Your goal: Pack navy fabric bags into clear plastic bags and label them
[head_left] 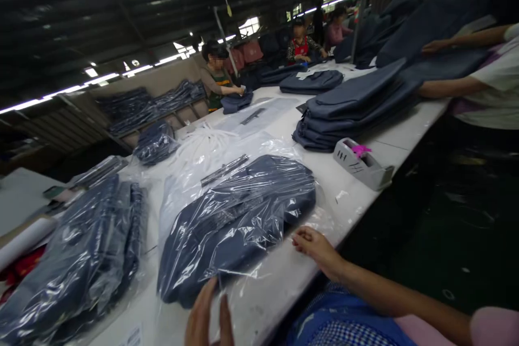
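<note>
A folded dark blue garment in a clear plastic bag (pixel 237 221) lies on the white table (pixel 279 275) in front of me. My left hand (pixel 208 316) rests at the bag's near edge, fingers stretched out flat against the plastic. My right hand (pixel 314 246) lies on the table at the bag's open right end, its fingers curled on the loose plastic there; what they pinch is hard to make out.
A pile of bagged garments (pixel 77 265) lies at the left. A grey tape dispenser (pixel 363 162) stands near the right table edge, beside a stack of unbagged blue garments (pixel 352 105). A co-worker's arms (pixel 458 65) reach in at the right. Other people sit at the far end.
</note>
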A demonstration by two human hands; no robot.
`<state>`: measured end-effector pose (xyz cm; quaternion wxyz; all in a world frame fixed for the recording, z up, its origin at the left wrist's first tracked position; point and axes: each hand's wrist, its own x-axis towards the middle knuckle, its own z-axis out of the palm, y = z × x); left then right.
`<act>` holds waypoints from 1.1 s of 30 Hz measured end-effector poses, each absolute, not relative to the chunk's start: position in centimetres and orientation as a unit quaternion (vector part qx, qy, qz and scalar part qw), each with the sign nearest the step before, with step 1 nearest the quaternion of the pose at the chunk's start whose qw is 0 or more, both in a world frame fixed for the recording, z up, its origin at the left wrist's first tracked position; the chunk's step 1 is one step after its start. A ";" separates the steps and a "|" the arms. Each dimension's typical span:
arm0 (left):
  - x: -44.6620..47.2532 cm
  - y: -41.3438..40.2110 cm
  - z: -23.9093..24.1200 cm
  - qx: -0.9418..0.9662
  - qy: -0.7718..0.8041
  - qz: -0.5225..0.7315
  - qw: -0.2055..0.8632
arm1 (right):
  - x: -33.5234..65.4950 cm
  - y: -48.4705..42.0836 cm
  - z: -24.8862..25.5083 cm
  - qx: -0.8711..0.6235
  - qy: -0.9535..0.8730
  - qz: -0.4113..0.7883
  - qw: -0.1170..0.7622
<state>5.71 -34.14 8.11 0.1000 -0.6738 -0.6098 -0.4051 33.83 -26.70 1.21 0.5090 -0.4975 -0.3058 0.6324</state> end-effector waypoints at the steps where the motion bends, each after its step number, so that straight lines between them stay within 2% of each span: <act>1: 8.3 -32.9 8.1 -0.712 -0.571 -0.398 0.089 | 35.5 -26.9 1.1 -0.537 -0.381 0.542 0.522; 3: 13.6 -30.6 7.7 -0.799 -0.473 -0.370 -0.031 | 38.4 -27.4 1.0 -0.581 -0.540 0.332 0.510; 6: 20.0 -27.3 5.9 -0.837 -0.418 -0.242 -0.257 | 41.7 -27.7 0.8 -0.579 -0.687 0.059 0.435; 8: 22.7 -25.1 4.3 -0.830 -0.429 -0.202 -0.295 | 43.0 -27.5 0.8 -0.582 -0.711 -0.051 0.392; 11: 24.8 -22.2 2.4 -0.823 -0.454 -0.195 -0.282 | 44.0 -26.9 0.9 -0.572 -0.703 -0.120 0.406; 15: 25.9 -20.4 1.5 -0.812 -0.486 -0.193 -0.261 | 45.2 -26.3 0.9 -0.554 -0.667 -0.128 0.481; 19: 26.2 -20.8 1.0 -0.808 -0.501 -0.180 -0.253 | 46.6 -24.9 0.0 -0.624 -0.567 -0.106 0.528; 22: 26.1 -20.9 0.5 -0.806 -0.511 -0.163 -0.250 | 47.0 -23.6 -0.9 -0.658 -0.523 0.051 0.539; 24: 25.9 -20.5 0.2 -0.804 -0.518 -0.155 -0.246 | 47.1 -23.5 -1.2 -0.655 -0.515 0.192 0.517; 26: 25.5 -19.6 0.0 -0.804 -0.523 -0.151 -0.238 | 47.6 -24.3 -1.2 -0.642 -0.523 0.264 0.494; 31: 24.6 -17.0 -0.1 -0.801 -0.536 -0.161 -0.211 | 50.6 -27.8 -1.3 -0.671 -0.504 0.210 0.502; 33: 24.4 -17.1 -0.2 -0.813 -0.517 -0.165 -0.211 | 51.6 -28.3 -1.5 -0.691 -0.455 0.225 0.515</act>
